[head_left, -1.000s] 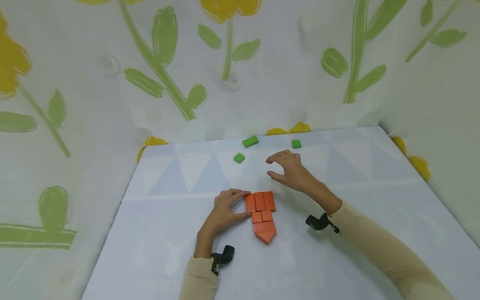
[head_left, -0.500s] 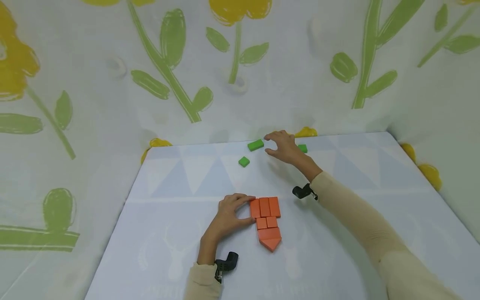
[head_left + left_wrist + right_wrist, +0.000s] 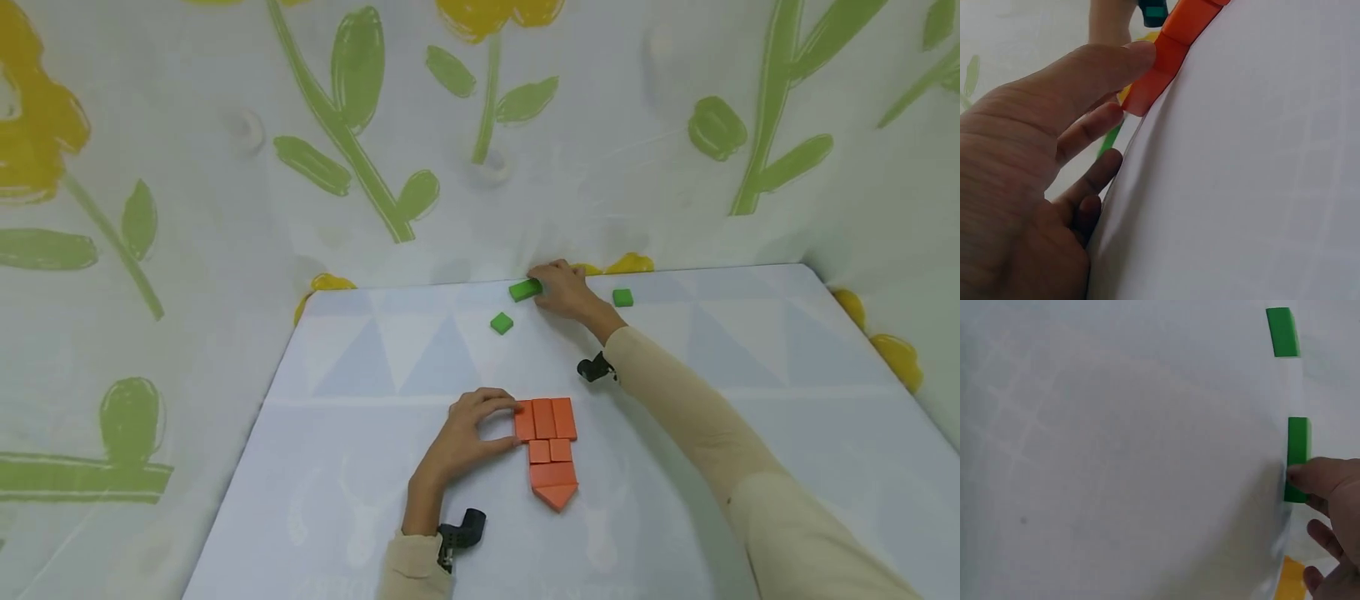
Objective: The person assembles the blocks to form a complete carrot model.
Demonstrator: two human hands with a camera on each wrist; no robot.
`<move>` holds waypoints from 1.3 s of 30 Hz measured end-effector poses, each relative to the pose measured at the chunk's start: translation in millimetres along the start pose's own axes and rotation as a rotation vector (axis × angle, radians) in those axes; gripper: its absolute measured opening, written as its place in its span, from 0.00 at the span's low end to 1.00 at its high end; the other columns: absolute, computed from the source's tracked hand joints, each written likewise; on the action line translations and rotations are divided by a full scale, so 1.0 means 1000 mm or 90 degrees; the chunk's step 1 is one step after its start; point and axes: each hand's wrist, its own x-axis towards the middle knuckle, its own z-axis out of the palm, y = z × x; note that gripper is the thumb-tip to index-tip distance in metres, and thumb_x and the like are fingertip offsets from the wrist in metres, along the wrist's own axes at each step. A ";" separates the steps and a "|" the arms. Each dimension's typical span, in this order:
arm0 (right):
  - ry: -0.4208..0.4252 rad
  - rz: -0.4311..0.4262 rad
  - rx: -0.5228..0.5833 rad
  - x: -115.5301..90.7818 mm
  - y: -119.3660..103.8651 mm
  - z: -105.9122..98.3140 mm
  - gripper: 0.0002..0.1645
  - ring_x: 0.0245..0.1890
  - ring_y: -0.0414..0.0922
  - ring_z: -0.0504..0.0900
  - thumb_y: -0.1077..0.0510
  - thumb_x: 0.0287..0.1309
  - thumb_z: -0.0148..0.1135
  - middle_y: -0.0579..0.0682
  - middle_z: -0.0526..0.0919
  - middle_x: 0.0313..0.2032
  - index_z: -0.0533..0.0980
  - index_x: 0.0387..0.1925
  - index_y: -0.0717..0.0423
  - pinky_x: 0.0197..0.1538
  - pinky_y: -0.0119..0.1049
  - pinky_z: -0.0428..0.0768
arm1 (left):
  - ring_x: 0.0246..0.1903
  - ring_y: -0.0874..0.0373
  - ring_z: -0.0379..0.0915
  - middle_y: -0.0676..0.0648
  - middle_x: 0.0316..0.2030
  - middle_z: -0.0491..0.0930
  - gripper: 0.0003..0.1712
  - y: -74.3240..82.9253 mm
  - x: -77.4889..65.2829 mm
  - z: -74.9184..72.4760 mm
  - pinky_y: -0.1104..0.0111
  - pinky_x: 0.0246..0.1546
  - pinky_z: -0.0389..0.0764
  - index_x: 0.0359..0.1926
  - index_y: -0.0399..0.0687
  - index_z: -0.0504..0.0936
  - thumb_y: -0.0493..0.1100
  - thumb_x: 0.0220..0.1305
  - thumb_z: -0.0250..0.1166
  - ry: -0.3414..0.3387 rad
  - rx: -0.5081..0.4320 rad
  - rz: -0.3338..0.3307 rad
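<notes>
Flat on the table, several orange blocks (image 3: pixel 554 425) form one figure: upright oblongs at the top, two small squares below, a wider block, and a pointed end. My left hand (image 3: pixel 467 437) holds the leftmost oblong, index fingertip at its upper end and thumb at its lower end; the left wrist view shows the thumb against the orange block (image 3: pixel 1175 39). Near the table's far edge, my right hand (image 3: pixel 564 292) pinches the right end of a long green block (image 3: pixel 524 289). In the right wrist view the thumb lies on this green block (image 3: pixel 1298 439), other fingers partly hidden behind.
A small green block (image 3: pixel 502 323) lies nearer and left of the right hand, another green block (image 3: pixel 622 297) to its right. A white wall (image 3: pixel 225 208) painted with flowers rises behind the table (image 3: pixel 337 467). Each wrist wears a black camera (image 3: pixel 462 533).
My right hand has moved away toward the far edge, then left onto the long green block, its fingers closing there. The left hand stays at the orange blocks; the head view has shifted slightly.
</notes>
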 end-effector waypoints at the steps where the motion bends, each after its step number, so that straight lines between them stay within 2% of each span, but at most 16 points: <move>1: 0.002 -0.002 0.001 0.001 0.001 0.001 0.28 0.68 0.53 0.60 0.59 0.64 0.65 0.52 0.73 0.66 0.73 0.66 0.54 0.61 0.56 0.54 | 0.61 0.60 0.64 0.62 0.58 0.73 0.25 0.000 0.000 0.000 0.50 0.64 0.58 0.58 0.64 0.82 0.52 0.59 0.74 0.000 0.001 0.006; 5: 0.031 -0.018 0.000 0.001 0.004 0.001 0.21 0.64 0.51 0.64 0.58 0.63 0.67 0.50 0.81 0.56 0.80 0.57 0.54 0.63 0.55 0.52 | 0.60 0.59 0.63 0.61 0.58 0.73 0.24 -0.001 0.001 0.000 0.50 0.63 0.59 0.57 0.64 0.83 0.53 0.59 0.74 0.000 0.007 0.018; 9: 0.068 -0.042 0.017 -0.005 0.006 -0.003 0.18 0.60 0.50 0.67 0.57 0.60 0.70 0.48 0.83 0.50 0.82 0.52 0.53 0.64 0.55 0.52 | 0.60 0.59 0.63 0.61 0.58 0.74 0.23 -0.003 0.000 -0.001 0.50 0.63 0.60 0.56 0.64 0.84 0.53 0.59 0.74 0.005 -0.003 0.012; 15: 0.098 -0.068 0.046 -0.035 0.002 -0.016 0.18 0.59 0.50 0.68 0.56 0.59 0.71 0.49 0.84 0.49 0.82 0.51 0.54 0.60 0.55 0.55 | 0.61 0.59 0.64 0.62 0.58 0.75 0.20 -0.003 -0.001 -0.001 0.51 0.64 0.62 0.52 0.63 0.87 0.53 0.57 0.75 0.019 -0.027 0.007; 20: 0.085 -0.089 0.048 -0.069 -0.004 -0.017 0.18 0.59 0.51 0.69 0.55 0.59 0.71 0.49 0.84 0.48 0.82 0.51 0.54 0.58 0.56 0.56 | 0.61 0.59 0.64 0.62 0.59 0.75 0.21 -0.004 0.000 -0.001 0.50 0.64 0.63 0.54 0.64 0.86 0.54 0.58 0.75 0.016 -0.015 0.004; 25: 0.078 -0.134 0.055 -0.101 -0.008 -0.017 0.18 0.58 0.51 0.69 0.56 0.58 0.73 0.48 0.85 0.47 0.83 0.50 0.54 0.59 0.58 0.56 | 0.61 0.58 0.64 0.62 0.58 0.75 0.22 -0.006 0.001 0.000 0.49 0.64 0.62 0.54 0.64 0.86 0.54 0.57 0.75 0.015 -0.010 0.013; 29: 0.081 -0.164 0.064 -0.119 -0.014 -0.018 0.17 0.56 0.50 0.70 0.57 0.57 0.73 0.48 0.85 0.47 0.83 0.49 0.53 0.58 0.58 0.56 | 0.61 0.58 0.64 0.63 0.58 0.75 0.22 -0.006 0.001 -0.001 0.49 0.64 0.61 0.54 0.65 0.86 0.54 0.57 0.75 0.023 -0.019 0.015; 34: 0.069 -0.173 0.069 -0.139 -0.020 -0.016 0.17 0.56 0.50 0.71 0.57 0.56 0.73 0.46 0.85 0.45 0.83 0.48 0.52 0.58 0.56 0.56 | 0.61 0.59 0.63 0.63 0.58 0.75 0.22 -0.004 0.001 0.001 0.50 0.64 0.61 0.54 0.65 0.86 0.54 0.58 0.74 0.011 -0.016 0.007; 39: 0.061 -0.180 0.070 -0.152 -0.024 -0.010 0.16 0.56 0.49 0.71 0.57 0.56 0.74 0.43 0.85 0.44 0.83 0.47 0.52 0.59 0.58 0.56 | 0.61 0.59 0.64 0.62 0.58 0.74 0.22 -0.002 -0.001 0.004 0.52 0.64 0.62 0.55 0.65 0.85 0.54 0.58 0.75 0.024 -0.007 0.007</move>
